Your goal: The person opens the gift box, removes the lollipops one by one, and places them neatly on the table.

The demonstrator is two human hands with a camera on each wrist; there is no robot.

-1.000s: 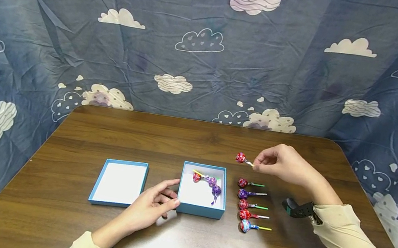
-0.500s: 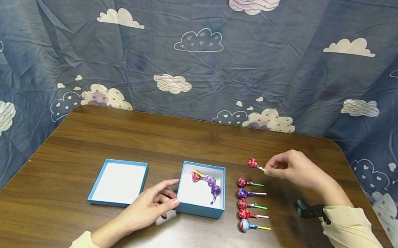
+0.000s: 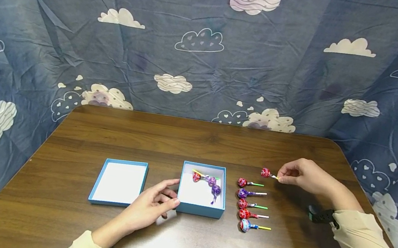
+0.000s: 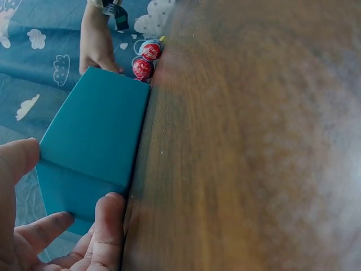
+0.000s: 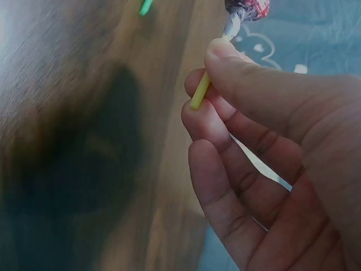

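Note:
My right hand (image 3: 303, 175) pinches the yellow stick of a red-wrapped lollipop (image 3: 266, 173) between thumb and fingertips, at the right beyond the row of sweets. In the right wrist view, the stick (image 5: 201, 90) pokes out below the thumb, and the wrapped head is cut off at the top edge. Relaxed fingers of my left hand (image 3: 147, 205) touch the left side of a blue box (image 3: 200, 210), the thumb at its front corner. Inside the box, red and purple lollipops (image 3: 216, 190) lie towards the back right.
Several lollipops (image 3: 243, 214) lie in a column right of the box, sticks pointing right. A blue-edged lid (image 3: 121, 183), white inside, lies left of the box on the wooden table (image 3: 165, 136). Behind the table hangs a blue cloud-patterned curtain (image 3: 146, 58).
My right hand has moved right and a little nearer, carrying the red lollipop from beyond the box's right side to the far right end of the column. The left hand and box stay put.

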